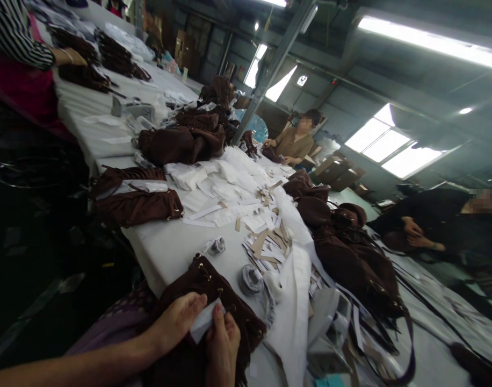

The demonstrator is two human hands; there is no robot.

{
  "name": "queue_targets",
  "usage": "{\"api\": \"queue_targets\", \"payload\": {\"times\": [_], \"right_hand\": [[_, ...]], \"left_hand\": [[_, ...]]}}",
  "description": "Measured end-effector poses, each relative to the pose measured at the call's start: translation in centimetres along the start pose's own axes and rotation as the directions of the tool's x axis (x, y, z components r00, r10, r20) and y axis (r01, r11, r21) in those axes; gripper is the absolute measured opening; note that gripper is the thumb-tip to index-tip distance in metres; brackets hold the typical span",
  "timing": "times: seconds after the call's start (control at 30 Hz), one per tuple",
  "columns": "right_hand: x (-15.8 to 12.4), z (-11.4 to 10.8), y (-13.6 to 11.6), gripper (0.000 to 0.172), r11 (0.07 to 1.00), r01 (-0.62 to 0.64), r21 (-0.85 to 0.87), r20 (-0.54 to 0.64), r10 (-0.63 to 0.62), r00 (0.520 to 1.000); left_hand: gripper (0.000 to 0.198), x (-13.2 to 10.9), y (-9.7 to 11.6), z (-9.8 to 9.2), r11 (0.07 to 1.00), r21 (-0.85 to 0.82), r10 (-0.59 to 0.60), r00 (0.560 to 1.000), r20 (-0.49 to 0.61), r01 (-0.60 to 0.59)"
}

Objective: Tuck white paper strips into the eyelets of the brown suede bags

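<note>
A dark brown fringed bag (214,301) with gold rings lies at the near edge of the white-covered table (169,247). Both my hands rest on it. My left hand (177,322) pinches one end of a small white paper piece (205,320). My right hand (222,346) grips the other end with curled fingers. A grey roll of cord (250,279) and a pile of white and tan tags (270,247) lie just beyond the bag.
More brown bags lie on the table's left side (137,201), centre (181,142) and right edge (351,258). White paper sheets (225,188) cover the middle. A person in a striped sleeve (16,32) works at far left; two seated people (298,140) (435,226) are at right.
</note>
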State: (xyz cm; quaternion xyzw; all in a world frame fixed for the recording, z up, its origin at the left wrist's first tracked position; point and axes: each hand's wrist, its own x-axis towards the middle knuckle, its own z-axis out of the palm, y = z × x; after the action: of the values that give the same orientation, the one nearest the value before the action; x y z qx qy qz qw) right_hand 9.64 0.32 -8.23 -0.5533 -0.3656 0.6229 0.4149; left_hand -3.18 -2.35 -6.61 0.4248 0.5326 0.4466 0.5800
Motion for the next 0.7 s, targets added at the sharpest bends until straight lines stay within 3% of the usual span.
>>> {"api": "queue_targets", "payload": {"times": [0.1, 0.17, 0.3, 0.4, 0.5, 0.57, 0.63, 0.67, 0.7], "right_hand": [[-0.1, 0.0, 0.4, 0.048, 1.000, 0.000, 0.004, 0.013, 0.000, 1.000], [0.0, 0.0, 0.4, 0.048, 1.000, 0.005, -0.001, 0.018, -0.005, 1.000], [0.1, 0.2, 0.3, 0.050, 0.994, 0.091, -0.061, -0.059, -0.095, 0.994], [-0.6, 0.8, 0.2, 0.050, 0.985, 0.135, -0.108, -0.102, -0.146, 0.984], [-1.4, 0.3, -0.7, 0.054, 0.992, 0.044, -0.121, -0.019, -0.047, 0.999], [-1.8, -1.9, -1.9, 0.058, 0.991, -0.025, -0.134, 0.010, 0.026, 1.000], [-2.1, -6.2, -3.7, 0.060, 0.986, 0.040, -0.161, -0.139, -0.063, 0.988], [-2.1, -8.9, -4.8, 0.059, 0.970, 0.142, -0.195, -0.311, -0.199, 0.929], [-2.0, -11.8, -6.0, 0.055, 0.936, 0.236, -0.261, -0.495, -0.339, 0.800]], "left_hand": [[0.063, 0.7, 0.0, 0.5, 0.990, -0.073, -0.109, 0.984, 0.139, 0.120], [0.061, 1.0, 0.1, 0.7, 0.987, -0.081, -0.128, 0.979, 0.161, 0.142], [0.057, 0.9, 0.2, 0.9, 0.992, 0.052, -0.119, 0.988, 0.098, 0.114], [0.050, 0.6, -0.1, 0.9, 0.989, 0.147, -0.017, 1.000, 0.001, 0.016], [0.052, 0.6, -0.9, 1.0, 0.989, 0.148, 0.010, 1.000, -0.003, -0.010], [0.056, 0.8, -1.4, 1.1, 0.990, 0.135, -0.048, 0.999, 0.023, 0.044], [0.060, 0.9, -1.6, 1.2, 0.986, 0.135, -0.103, 0.995, 0.015, 0.100], [0.062, 1.0, -1.6, 1.3, 0.984, 0.137, -0.118, 0.993, 0.004, 0.116], [0.063, 1.0, -1.6, 1.3, 0.983, 0.135, -0.124, 0.992, -0.007, 0.124]]}}
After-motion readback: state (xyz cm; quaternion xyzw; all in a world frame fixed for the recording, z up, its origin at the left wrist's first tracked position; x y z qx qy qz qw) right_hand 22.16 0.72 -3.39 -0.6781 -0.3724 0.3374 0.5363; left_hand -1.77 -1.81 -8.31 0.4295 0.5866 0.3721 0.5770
